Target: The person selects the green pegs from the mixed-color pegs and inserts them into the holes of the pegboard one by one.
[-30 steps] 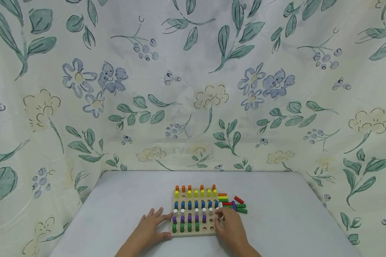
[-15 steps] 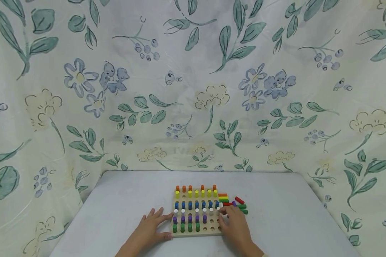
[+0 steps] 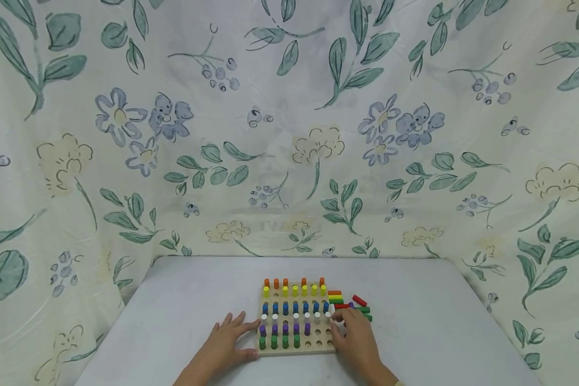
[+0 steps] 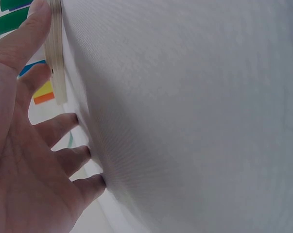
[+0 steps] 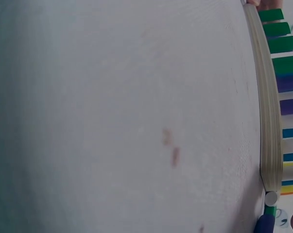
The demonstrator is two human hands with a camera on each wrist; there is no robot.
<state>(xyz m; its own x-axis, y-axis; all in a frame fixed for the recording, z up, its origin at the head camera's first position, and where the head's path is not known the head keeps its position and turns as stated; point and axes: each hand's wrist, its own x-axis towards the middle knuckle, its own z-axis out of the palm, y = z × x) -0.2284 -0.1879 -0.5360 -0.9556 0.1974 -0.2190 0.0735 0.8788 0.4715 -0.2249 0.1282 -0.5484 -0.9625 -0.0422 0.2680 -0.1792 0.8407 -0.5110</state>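
Observation:
A wooden pegboard [image 3: 301, 351] lies on the white table, with rows of orange, yellow, blue, white, purple and green pegs standing in it. My left hand [image 3: 222, 339] has its fingers spread on the table, thumb and index finger at the board's left edge. In the left wrist view the thumb [image 4: 27, 36] rests against that edge. My right hand [image 3: 357, 335] is at the board's right side, fingertips bent beside the last white peg [image 3: 328, 315] of the white row; nothing shows between them. Another white peg [image 5: 271, 198] lies against the board's edge, near those fingertips.
Loose pegs lie right of the board: an orange peg [image 3: 335, 292], a yellow peg [image 3: 335, 297], a red peg [image 3: 359, 300] and several green pegs, partly behind my right hand. A floral curtain [image 3: 289, 134] hangs behind the table [image 3: 198, 289].
My right hand has shifted slightly right, from over the end of the white row to beside it, uncovering holes at the board's right edge. The left hand stays in place.

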